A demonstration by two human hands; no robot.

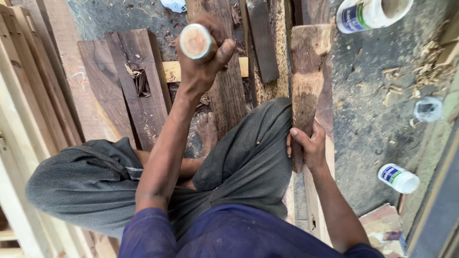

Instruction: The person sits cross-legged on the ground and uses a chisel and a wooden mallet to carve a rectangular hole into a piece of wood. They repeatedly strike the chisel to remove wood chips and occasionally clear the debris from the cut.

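One rough, reddish-brown wood block [308,81]

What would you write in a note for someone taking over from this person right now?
Left hand: raised, fist shut round a round wooden handle, its cut end facing the camera.
Right hand: gripping the near end of a rough wood block beside the right knee.
The person sits on planks on the ground, legs folded, one bare foot between them.
Done: the block's surface looks rough-hewn, and shavings lie on the ground.
Left: the block still looks uneven; how much more it needs, I cannot tell.
Nearby: a white tub and a small white bottle.
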